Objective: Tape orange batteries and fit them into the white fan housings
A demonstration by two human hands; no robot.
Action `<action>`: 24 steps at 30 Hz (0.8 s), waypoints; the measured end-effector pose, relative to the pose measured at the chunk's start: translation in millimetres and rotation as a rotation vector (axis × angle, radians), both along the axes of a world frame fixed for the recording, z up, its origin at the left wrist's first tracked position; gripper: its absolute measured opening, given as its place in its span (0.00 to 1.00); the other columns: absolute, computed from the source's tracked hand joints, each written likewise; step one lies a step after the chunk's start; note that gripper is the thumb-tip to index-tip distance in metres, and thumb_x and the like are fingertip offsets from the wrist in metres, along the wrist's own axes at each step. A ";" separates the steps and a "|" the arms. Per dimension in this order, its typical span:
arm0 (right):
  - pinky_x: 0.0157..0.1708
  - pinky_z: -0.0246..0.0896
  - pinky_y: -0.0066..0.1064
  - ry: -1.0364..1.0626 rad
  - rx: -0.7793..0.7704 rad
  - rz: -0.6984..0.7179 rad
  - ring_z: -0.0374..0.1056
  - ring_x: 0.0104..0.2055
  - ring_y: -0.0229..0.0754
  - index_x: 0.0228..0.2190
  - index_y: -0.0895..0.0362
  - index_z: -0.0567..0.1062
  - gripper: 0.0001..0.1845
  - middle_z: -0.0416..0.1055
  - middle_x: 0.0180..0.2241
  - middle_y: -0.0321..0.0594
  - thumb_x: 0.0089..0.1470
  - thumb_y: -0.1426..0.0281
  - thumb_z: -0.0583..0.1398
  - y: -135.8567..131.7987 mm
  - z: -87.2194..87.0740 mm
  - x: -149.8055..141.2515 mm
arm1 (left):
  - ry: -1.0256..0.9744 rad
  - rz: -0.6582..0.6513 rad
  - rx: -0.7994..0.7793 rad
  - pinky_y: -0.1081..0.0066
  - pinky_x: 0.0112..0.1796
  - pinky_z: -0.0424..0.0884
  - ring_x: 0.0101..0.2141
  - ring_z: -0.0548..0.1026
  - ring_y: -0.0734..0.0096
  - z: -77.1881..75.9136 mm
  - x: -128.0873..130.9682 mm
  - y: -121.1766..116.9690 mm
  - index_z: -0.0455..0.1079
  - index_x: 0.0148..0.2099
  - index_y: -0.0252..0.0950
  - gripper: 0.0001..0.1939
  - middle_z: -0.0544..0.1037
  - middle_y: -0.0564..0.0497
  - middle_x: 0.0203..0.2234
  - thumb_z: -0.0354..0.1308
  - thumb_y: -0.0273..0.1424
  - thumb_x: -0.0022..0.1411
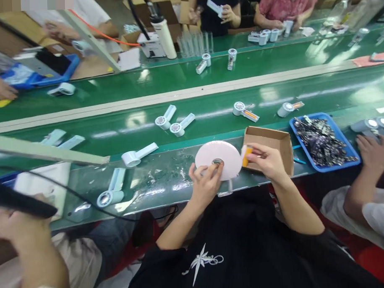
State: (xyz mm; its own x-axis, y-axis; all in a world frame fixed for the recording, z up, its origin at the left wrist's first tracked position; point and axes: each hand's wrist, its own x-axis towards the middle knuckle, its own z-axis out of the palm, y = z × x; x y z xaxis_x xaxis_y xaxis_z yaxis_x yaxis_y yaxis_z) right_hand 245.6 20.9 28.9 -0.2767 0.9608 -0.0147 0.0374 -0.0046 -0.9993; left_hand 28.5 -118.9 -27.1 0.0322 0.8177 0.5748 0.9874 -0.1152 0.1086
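In front of my chest is a wide, flat roll of white tape (232, 157) with a hole at its core. My left hand (206, 181) is closed on it, with fingertips at the core and along the left side. My right hand (268, 158) pinches a small orange battery (247, 156) just right of the roll. A white strip of tape (243, 152) stands at the battery's left side, between it and the roll. Beneath and behind my right hand sits an open cardboard box (270, 135), its inside partly hidden by the hand.
A blue tray (336, 166) of small dark metallic parts stands on the right. Light blue fan bodies lie along the green belt (209, 99); one fan body (246, 112) shows orange in its handle. Co-workers' hands (375, 150) are at both sides and across the belt.
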 end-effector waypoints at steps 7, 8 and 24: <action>0.50 0.85 0.52 0.335 -0.002 -0.238 0.85 0.47 0.54 0.50 0.50 0.81 0.27 0.86 0.44 0.44 0.50 0.60 0.79 5.8 -31.0 2.2 | -0.243 0.007 -0.254 0.40 0.55 0.63 0.49 0.70 0.45 -16.1 48.5 -11.2 0.74 0.72 0.49 0.35 0.83 0.39 0.49 0.70 0.51 0.66; 0.50 0.85 0.54 0.317 0.021 -0.232 0.85 0.46 0.54 0.48 0.50 0.82 0.25 0.86 0.43 0.44 0.50 0.61 0.79 18.9 -28.4 16.3 | -0.286 -0.060 -0.310 0.40 0.55 0.63 0.49 0.71 0.45 -19.1 44.5 -20.5 0.74 0.72 0.51 0.35 0.83 0.39 0.50 0.70 0.51 0.65; 0.51 0.84 0.49 0.166 0.122 0.154 0.85 0.51 0.56 0.53 0.47 0.74 0.35 0.86 0.42 0.41 0.50 0.52 0.79 63.7 28.1 -49.0 | -0.225 0.107 -0.572 0.39 0.60 0.63 0.63 0.68 0.30 11.7 -152.9 217.8 0.83 0.54 0.29 0.16 0.79 0.24 0.56 0.59 0.31 0.71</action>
State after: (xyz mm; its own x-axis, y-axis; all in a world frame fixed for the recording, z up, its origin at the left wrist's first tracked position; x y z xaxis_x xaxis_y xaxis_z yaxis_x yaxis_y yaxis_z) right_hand 196.5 84.6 57.1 -0.4085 0.8992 0.1566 -0.1362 0.1096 -0.9846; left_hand -124.3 98.8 -15.5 -0.1377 0.9901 0.0285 0.9361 0.1207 0.3304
